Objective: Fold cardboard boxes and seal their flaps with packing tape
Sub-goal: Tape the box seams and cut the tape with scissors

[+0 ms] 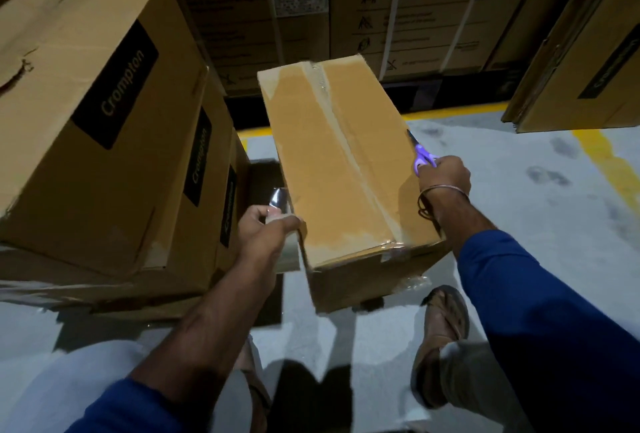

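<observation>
From the head camera, you have the box (341,169) standing on the floor (519,197) in front of your feet, its top flaps already closed with a strip of tape (346,152) along the middle seam. The cardboard looks stiff but dents easily at the corners, and the box is probably light, so hold it by the edges. Your left hand (268,230) pinches the tape roll (282,216) against the near left edge of the box; the film is thin, glossy and sticky. Your right hand (445,174) is closed around purple scissors (422,155) at the right edge. Other boxes (97,127) are stacked on the left.
</observation>
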